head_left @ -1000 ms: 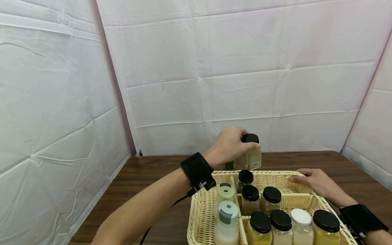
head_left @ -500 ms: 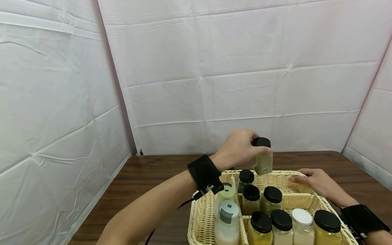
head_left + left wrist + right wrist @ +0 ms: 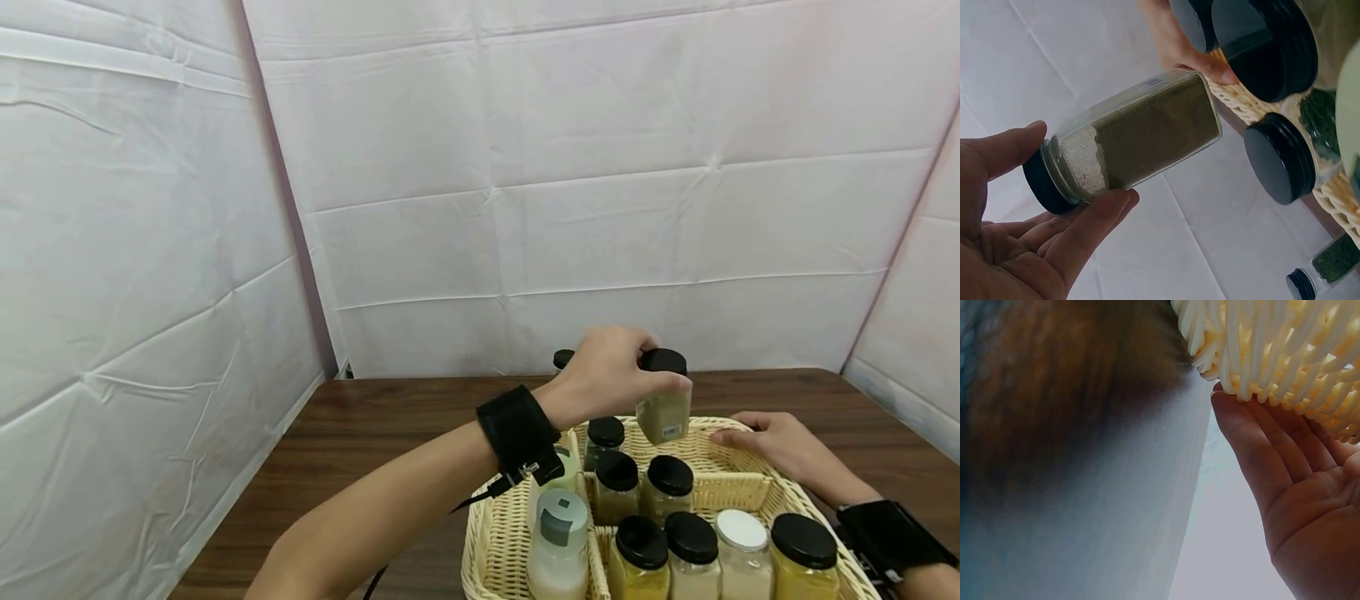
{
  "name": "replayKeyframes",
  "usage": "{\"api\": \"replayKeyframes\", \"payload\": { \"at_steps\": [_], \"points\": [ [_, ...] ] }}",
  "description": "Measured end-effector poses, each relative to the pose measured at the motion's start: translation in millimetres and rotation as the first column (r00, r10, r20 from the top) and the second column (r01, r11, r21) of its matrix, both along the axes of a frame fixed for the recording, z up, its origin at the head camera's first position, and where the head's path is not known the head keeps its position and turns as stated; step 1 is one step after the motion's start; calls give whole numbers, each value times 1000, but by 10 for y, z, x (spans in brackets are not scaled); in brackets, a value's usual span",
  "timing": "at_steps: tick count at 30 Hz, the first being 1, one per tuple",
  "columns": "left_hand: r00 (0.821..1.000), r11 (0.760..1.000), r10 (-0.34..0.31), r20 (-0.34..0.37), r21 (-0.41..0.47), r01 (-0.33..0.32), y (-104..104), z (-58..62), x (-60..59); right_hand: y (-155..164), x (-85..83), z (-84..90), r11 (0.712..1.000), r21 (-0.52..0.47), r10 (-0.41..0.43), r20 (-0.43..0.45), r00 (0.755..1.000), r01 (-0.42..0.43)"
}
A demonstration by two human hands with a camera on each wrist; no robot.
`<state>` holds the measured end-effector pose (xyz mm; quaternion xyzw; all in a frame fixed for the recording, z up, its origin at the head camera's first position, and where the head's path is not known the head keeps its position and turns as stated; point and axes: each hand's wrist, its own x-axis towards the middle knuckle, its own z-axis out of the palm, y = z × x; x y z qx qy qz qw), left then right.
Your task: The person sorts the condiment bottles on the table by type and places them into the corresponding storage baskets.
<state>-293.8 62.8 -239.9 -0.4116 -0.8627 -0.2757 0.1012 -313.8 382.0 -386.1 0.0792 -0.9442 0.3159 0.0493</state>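
My left hand point(image 3: 603, 375) pinches a clear spice jar point(image 3: 665, 414) near its black lid, between thumb and fingers. In the left wrist view the jar point(image 3: 1157, 131) holds greenish-brown powder. It hangs slightly tilted over the back compartment of a wicker basket point(image 3: 487, 533). My right hand point(image 3: 787, 450) grips the basket's back right rim, thumb over the inner side. The right wrist view has its fingers point(image 3: 1254, 434) lying along the outer weave. A jar of green flakes point(image 3: 602, 437) stands at the left of the back compartment.
The basket's middle section holds two black-lidded jars point(image 3: 617, 492); several more, one white-lidded point(image 3: 742, 550), stand in front. Two squeeze bottles point(image 3: 558, 550) fill the left section. Behind my left wrist, another black-lidded jar point(image 3: 564, 358) stands on the brown table point(image 3: 390, 425).
My left hand has carried the spice jar rightward and lower, from behind the basket to over its back compartment. The jar behind the wrist has come into sight. My right hand stays on the rim.
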Motion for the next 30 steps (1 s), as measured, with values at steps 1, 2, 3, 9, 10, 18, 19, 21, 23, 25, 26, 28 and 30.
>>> {"api": "replayKeyframes", "payload": {
  "at_steps": [1, 2, 3, 9, 10, 18, 19, 21, 23, 25, 26, 28, 30],
  "points": [
    [1000, 1000, 0, -4, -3, 0, 11, -7, 2, 1, -3, -2, 1000, 1, 1, 2, 1000, -1],
    [1000, 1000, 1, -13, -7, -1, 20, -13, 5, 2, -8, -5, 1000, 4, 2, 2, 1000, -2],
    [1000, 1000, 0, -17, -8, 0, 31, -19, 9, 3, -10, -9, 1000, 4, 1, 3, 1000, -2],
    [1000, 1000, 4, -16, -20, -5, 80, -36, 55, 1, -28, -39, 1000, 11, 3, -9, 1000, -3],
    [1000, 1000, 6, -14, -20, -6, 86, -38, 64, 1, -31, -42, 1000, 14, 4, -14, 1000, -4],
    [1000, 1000, 2, 17, -17, -2, 132, -51, 117, 20, -40, -28, 1000, 5, 13, 15, 1000, -13],
    [1000, 1000, 4, 22, -19, -3, 142, -52, 121, 20, -41, -31, 1000, 0, 15, 20, 1000, -15],
    [1000, 1000, 6, 29, -23, -5, 165, -50, 136, 16, -31, -38, 1000, -15, 23, 25, 999, -22],
    [999, 1000, 9, 38, -28, -8, 196, -46, 154, 19, -15, -33, 999, -27, 30, 31, 999, -29],
    [999, 999, 10, 43, -32, -8, 222, -42, 173, 23, -6, -24, 999, -42, 32, 40, 999, -30],
    [999, 999, 11, 42, -34, -10, 234, -40, 181, 23, -4, -16, 999, -46, 29, 46, 999, -26],
    [999, 999, 7, 38, -41, -6, 256, -38, 195, 32, -8, -1, 999, -41, 22, 48, 999, -20],
    [1000, 999, -5, 26, -49, 7, 268, -41, 203, 33, -19, -4, 999, -51, 11, 60, 998, -8]
  ]
}}
